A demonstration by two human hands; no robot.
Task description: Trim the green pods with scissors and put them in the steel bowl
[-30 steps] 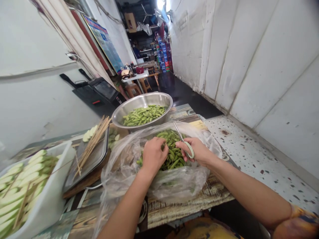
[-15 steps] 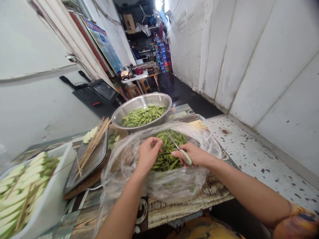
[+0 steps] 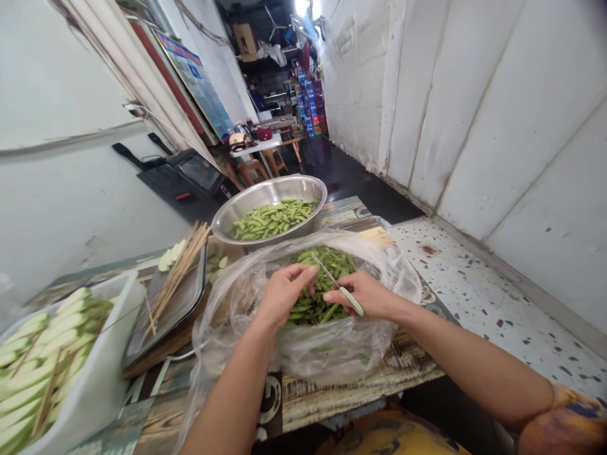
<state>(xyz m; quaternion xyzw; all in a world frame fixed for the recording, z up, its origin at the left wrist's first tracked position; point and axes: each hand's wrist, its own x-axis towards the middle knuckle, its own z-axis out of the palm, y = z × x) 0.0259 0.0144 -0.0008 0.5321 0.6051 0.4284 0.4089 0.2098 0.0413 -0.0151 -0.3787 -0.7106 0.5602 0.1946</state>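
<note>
- Surface [image 3: 341,395]: one, spanning the lower frame.
- Clear bag [image 3: 327,357]: one, lying open at centre.
- White tub [image 3: 104,360]: one, lower left, cut by the frame edge.
- Steel bowl [image 3: 303,189]: one, above centre, just beyond the bag.
- Tray [image 3: 187,300]: one, left of centre, under one bundle of skewers [image 3: 177,272] that I cannot count singly.
- Hands: two, over the bag. Left hand [image 3: 284,291]: fingers drawn together; I cannot tell whether they hold a pod. Right hand [image 3: 367,294]: fingers closed around the handles of the scissors.
- Scissors [image 3: 351,301]: one pair, blades directed upper left.
- Green pods [image 3: 308,309]: in bag and bowl, too many to count. I judge the step in hand as trimming; the next move calls for setting a pod's tip between the blades.
</note>
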